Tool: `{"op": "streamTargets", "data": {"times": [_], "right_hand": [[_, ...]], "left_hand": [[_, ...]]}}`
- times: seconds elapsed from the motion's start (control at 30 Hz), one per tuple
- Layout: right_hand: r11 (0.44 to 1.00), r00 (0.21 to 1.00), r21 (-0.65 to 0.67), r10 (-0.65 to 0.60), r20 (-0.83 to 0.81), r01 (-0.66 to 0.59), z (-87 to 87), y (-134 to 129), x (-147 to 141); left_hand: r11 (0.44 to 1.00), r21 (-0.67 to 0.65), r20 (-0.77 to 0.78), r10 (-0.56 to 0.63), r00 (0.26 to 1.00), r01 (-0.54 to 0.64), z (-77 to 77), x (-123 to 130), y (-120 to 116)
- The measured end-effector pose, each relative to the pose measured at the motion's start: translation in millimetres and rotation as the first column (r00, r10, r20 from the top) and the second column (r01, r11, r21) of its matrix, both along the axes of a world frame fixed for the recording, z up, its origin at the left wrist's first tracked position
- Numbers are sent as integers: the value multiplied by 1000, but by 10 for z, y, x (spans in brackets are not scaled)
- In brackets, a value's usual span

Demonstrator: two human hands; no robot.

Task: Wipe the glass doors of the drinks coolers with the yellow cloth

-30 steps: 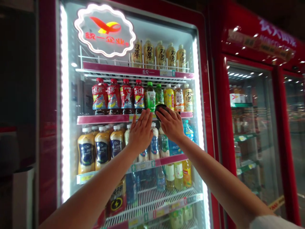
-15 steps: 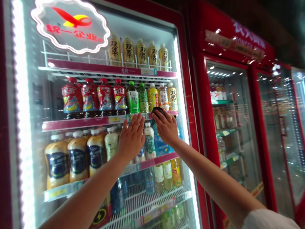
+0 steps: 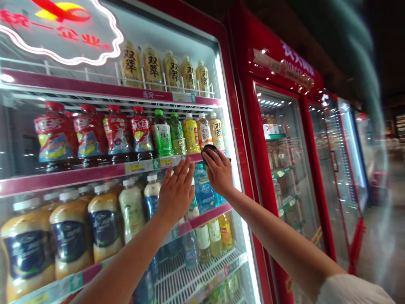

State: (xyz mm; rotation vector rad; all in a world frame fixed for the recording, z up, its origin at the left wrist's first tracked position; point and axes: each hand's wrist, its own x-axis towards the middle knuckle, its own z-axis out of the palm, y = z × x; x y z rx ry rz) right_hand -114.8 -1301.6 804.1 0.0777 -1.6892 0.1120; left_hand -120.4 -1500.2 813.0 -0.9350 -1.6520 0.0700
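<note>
My left hand is raised in front of the glass door of a lit drinks cooler, fingers stretched out and palm toward the glass. Whether it touches the pane I cannot tell. Over to the right, my right hand has its fingers bent over a small round black object close to the glass. Its exact kind is hidden by the fingers. Beyond the pane, near the hands, stand a yellow bottle, a green tea bottle and blue bottles.
Red-capped bottles and cream bottles with dark labels fill shelves on the left. The cooler's red frame borders the door. Another red cooler stands to the right, with floor beyond.
The view has turned right and come closer to the cooler. Both hands, and the black object with the right one, have shifted slightly right relative to the bottles.
</note>
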Motion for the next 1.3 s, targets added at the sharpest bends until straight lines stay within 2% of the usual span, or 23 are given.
{"op": "streamTargets", "data": {"times": [0.07,0.13,0.2,0.27,0.33,0.4,0.43,0.5,0.57,0.63,0.7,0.8,0.87,0.93,1.07,1.13,1.2,1.3], "right_hand": [[999,998,-53,-7,-55,4,238,198,-54],[991,994,-135,-29,-103,14,301,437,-99],[978,990,-206,-62,-126,35,154,604,-122],[970,988,-234,-88,-126,57,-114,643,-120],[974,990,-213,-96,-104,72,-344,584,-106],[986,994,-154,-82,-71,71,-407,518,-96],[991,996,-121,-72,-56,65,-363,510,-94],[996,998,-77,-56,-40,53,-168,573,-98],[995,997,-86,-60,-42,56,48,723,-104],[989,996,-125,-83,-44,77,138,901,-108],[986,994,-135,-100,-33,94,40,1044,-103],[995,997,-57,-80,3,80,-289,1153,-74],[998,998,-17,-55,24,55,-402,1192,-55],[999,999,-36,-39,23,39,-309,1245,-59],[991,999,-128,-32,0,32,205,1405,-136],[992,999,-122,-31,7,32,297,1469,-163],[995,999,-95,-27,20,29,158,1503,-152],[999,999,-53,-7,43,9,-262,1518,-89]], "left_hand": [[1000,-8,-8,-19,1000,19,25,-35,37],[999,-17,-14,-43,999,42,13,-63,54],[998,-27,-15,-65,998,64,-30,-79,56],[997,-32,-12,-74,997,74,-84,-80,61],[997,-37,-7,-75,997,75,-122,-70,86],[996,-44,-2,-75,997,75,-132,-57,139],[996,-48,-2,-74,997,74,-129,-52,177],[996,-55,-11,-64,998,63,-114,-50,273],[997,-61,-23,-44,999,43,-105,-54,382],[998,-61,-25,-26,999,24,-111,-61,494],[999,-49,-14,-10,1000,10,-131,-66,601],[999,-33,1,14,1000,-14,-170,-72,746],[999,-21,0,37,999,-37,-188,-75,828],[998,-5,-3,64,998,-64,-195,-77,892],[995,21,8,101,995,-101,-189,-67,977],[993,38,23,107,994,-108,-201,-54,1021],[992,55,33,112,993,-114,-235,-39,1078],[992,53,43,112,993,-114,-312,-20,1184]]}}
